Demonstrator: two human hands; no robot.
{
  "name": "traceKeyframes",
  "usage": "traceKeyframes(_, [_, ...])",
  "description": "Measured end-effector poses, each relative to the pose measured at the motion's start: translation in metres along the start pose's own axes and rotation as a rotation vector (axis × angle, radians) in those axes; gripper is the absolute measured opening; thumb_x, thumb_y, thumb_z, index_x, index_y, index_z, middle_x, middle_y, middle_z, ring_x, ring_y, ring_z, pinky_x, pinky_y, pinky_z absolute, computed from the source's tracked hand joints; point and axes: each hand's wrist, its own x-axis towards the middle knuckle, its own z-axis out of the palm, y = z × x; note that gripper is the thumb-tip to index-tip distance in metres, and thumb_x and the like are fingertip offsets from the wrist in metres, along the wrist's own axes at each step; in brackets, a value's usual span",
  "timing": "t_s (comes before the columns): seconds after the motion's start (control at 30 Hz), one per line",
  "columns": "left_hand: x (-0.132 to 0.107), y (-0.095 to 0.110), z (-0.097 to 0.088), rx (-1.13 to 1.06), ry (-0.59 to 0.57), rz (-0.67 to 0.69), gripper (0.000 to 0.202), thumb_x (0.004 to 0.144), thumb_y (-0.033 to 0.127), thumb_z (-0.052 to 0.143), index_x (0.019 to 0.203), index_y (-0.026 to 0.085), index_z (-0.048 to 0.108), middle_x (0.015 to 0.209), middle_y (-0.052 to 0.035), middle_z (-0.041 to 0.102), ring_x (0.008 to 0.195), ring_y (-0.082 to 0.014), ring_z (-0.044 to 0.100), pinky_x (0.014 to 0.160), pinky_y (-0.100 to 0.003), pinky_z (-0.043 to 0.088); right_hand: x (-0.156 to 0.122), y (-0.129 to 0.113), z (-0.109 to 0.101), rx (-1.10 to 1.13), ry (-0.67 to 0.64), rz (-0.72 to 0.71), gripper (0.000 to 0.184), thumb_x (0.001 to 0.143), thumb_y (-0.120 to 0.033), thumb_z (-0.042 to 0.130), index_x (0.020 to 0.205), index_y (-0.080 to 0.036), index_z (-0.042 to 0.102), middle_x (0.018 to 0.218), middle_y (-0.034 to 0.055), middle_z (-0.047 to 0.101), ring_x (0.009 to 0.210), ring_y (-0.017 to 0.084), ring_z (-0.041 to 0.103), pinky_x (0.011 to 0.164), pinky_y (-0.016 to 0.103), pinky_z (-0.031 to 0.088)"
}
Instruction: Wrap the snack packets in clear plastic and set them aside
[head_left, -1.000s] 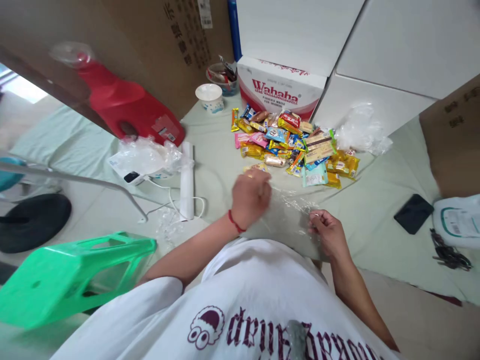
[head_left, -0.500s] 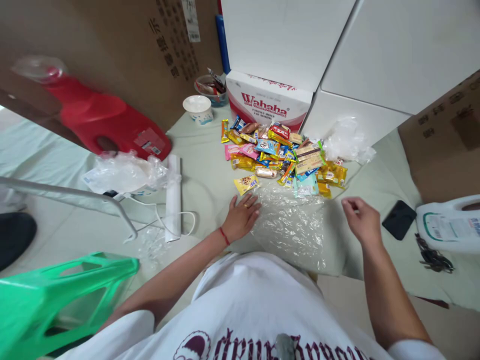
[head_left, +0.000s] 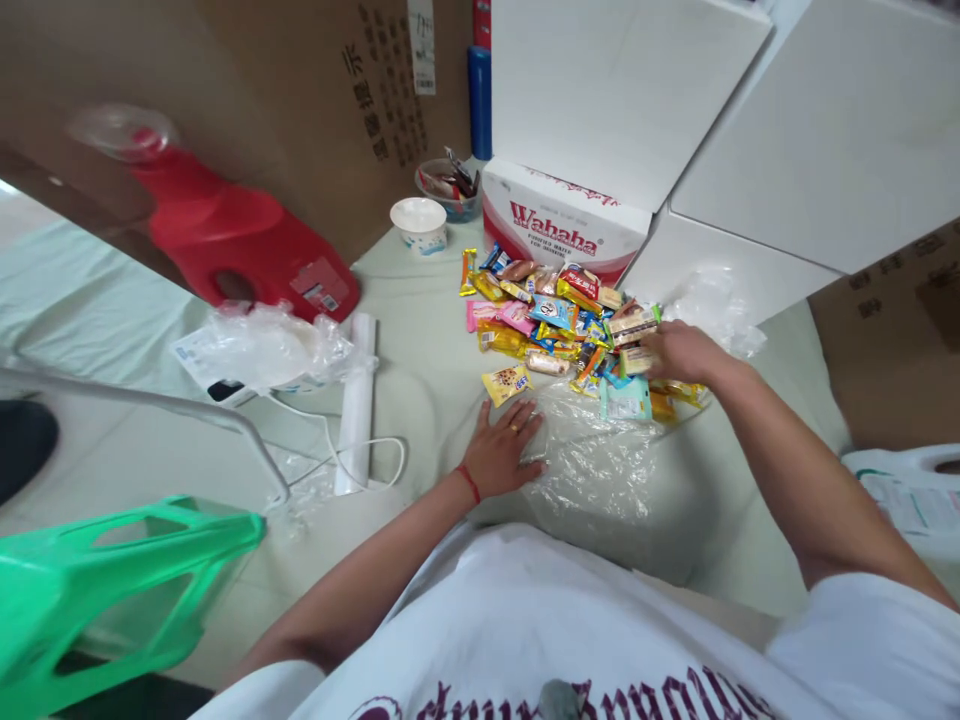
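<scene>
On the pale green cloth lies a pile of wrapped snacks [head_left: 555,312] in many colours. My right hand [head_left: 684,352] is at the pile's right side, its fingers closed on the edge of a cream snack packet [head_left: 634,326] with green ends; the fingertips are partly hidden. My left hand [head_left: 504,450] rests flat with fingers spread, at the left edge of a clear plastic sheet [head_left: 600,465]. Just above its fingertips is a yellow snack packet [head_left: 506,384], lying apart from the pile. A light teal packet [head_left: 627,399] sits at the pile's near edge.
Behind the pile stands a Wahaba-style white and red carton [head_left: 559,228]. A paper cup [head_left: 418,226] and a small tub [head_left: 448,190] are back left. Further left are a red jug [head_left: 251,245] and a white cable [head_left: 330,440]. Crumpled plastic [head_left: 712,310] lies right.
My right hand has moved forward and left, from bare cloth to the cream packet in the pile. My left hand has spread its fingers in about the same place. The view has shifted a little.
</scene>
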Motion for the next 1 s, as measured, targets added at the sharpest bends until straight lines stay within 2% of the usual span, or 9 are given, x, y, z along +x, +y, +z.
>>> traceKeyframes(0.1, [0.000, -0.002, -0.003, -0.005, -0.018, 0.020, 0.078, 0.093, 0.066, 0.055, 0.159, 0.027, 0.043, 0.170, -0.0116, 0.036, 0.155, -0.0372, 0.033, 0.126, -0.071, 0.006, -0.004, 0.025, -0.007, 0.026, 0.174, 0.065, 0.059, 0.080, -0.052, 0.074, 0.131, -0.022, 0.068, 0.116, 0.0177, 0.065, 0.107, 0.037, 0.057, 0.084, 0.042, 0.046])
traceKeyframes(0.2, [0.001, -0.003, -0.005, -0.001, -0.010, 0.021, 0.076, 0.094, 0.064, 0.056, 0.159, 0.027, 0.043, 0.169, -0.0117, 0.037, 0.155, -0.0371, 0.034, 0.126, -0.070, 0.010, 0.016, 0.034, -0.007, 0.086, 0.296, 0.042, 0.061, 0.084, -0.048, 0.069, 0.137, -0.020, 0.064, 0.124, 0.0195, 0.062, 0.110, 0.037, 0.053, 0.089, 0.043, 0.044])
traceKeyframes(0.33, [0.000, -0.003, -0.004, -0.026, 0.001, 0.017, 0.073, 0.095, 0.062, 0.056, 0.157, 0.027, 0.045, 0.168, -0.0118, 0.039, 0.154, -0.0358, 0.035, 0.126, -0.069, 0.009, 0.051, 0.027, 0.009, 0.135, 0.202, -0.071, 0.068, 0.077, -0.033, 0.073, 0.143, -0.022, 0.061, 0.132, 0.0174, 0.061, 0.110, 0.036, 0.053, 0.092, 0.042, 0.043])
traceKeyframes(0.43, [-0.001, -0.003, -0.005, -0.051, 0.004, 0.009, 0.070, 0.095, 0.061, 0.057, 0.156, 0.027, 0.046, 0.167, -0.0115, 0.041, 0.153, -0.0352, 0.037, 0.127, -0.068, 0.009, 0.059, 0.025, 0.021, 0.162, 0.202, -0.080, 0.073, 0.075, -0.026, 0.072, 0.147, -0.021, 0.057, 0.141, 0.0177, 0.058, 0.114, 0.035, 0.054, 0.097, 0.041, 0.043])
traceKeyframes(0.57, [-0.001, -0.004, -0.009, -0.080, -0.016, 0.003, 0.067, 0.095, 0.057, 0.058, 0.154, 0.027, 0.049, 0.165, -0.0123, 0.043, 0.153, -0.0363, 0.037, 0.126, -0.068, 0.010, 0.051, 0.037, 0.022, 0.183, 0.208, -0.115, 0.055, 0.087, -0.033, 0.062, 0.141, -0.018, 0.064, 0.134, 0.0174, 0.065, 0.114, 0.033, 0.056, 0.098, 0.041, 0.043])
traceKeyframes(0.7, [-0.001, -0.003, -0.012, -0.093, -0.042, 0.003, 0.065, 0.096, 0.055, 0.058, 0.154, 0.027, 0.050, 0.166, -0.0118, 0.042, 0.153, -0.0361, 0.036, 0.126, -0.069, 0.010, 0.041, 0.061, 0.002, 0.348, 0.233, -0.116, 0.050, 0.099, -0.043, 0.046, 0.136, -0.018, 0.070, 0.132, 0.0139, 0.070, 0.114, 0.032, 0.061, 0.104, 0.045, 0.041])
traceKeyframes(0.87, [0.000, -0.003, -0.011, -0.093, -0.047, -0.016, 0.065, 0.096, 0.055, 0.057, 0.155, 0.029, 0.049, 0.166, -0.0107, 0.042, 0.154, -0.0354, 0.036, 0.127, -0.068, 0.009, 0.045, 0.082, -0.018, 0.610, -0.066, -0.118, 0.063, 0.093, -0.071, 0.053, 0.134, -0.027, 0.073, 0.113, 0.0016, 0.078, 0.094, 0.025, 0.067, 0.087, 0.036, 0.050])
traceKeyframes(0.93, [0.000, -0.003, -0.010, -0.092, -0.048, -0.025, 0.065, 0.096, 0.055, 0.057, 0.155, 0.029, 0.048, 0.166, -0.0103, 0.042, 0.154, -0.0347, 0.036, 0.127, -0.067, 0.009, 0.054, 0.079, -0.014, 0.541, -0.108, -0.149, 0.058, 0.091, -0.068, 0.057, 0.128, -0.028, 0.077, 0.112, 0.0025, 0.078, 0.095, 0.026, 0.066, 0.090, 0.037, 0.049])
traceKeyframes(1.0, [0.001, -0.002, -0.009, -0.094, -0.047, -0.029, 0.065, 0.096, 0.055, 0.057, 0.155, 0.029, 0.048, 0.166, -0.0101, 0.042, 0.154, -0.0342, 0.037, 0.127, -0.067, 0.008, 0.064, 0.072, -0.006, 0.392, 0.000, -0.103, 0.052, 0.092, -0.058, 0.058, 0.127, -0.026, 0.078, 0.117, 0.0083, 0.076, 0.103, 0.030, 0.063, 0.096, 0.042, 0.045])
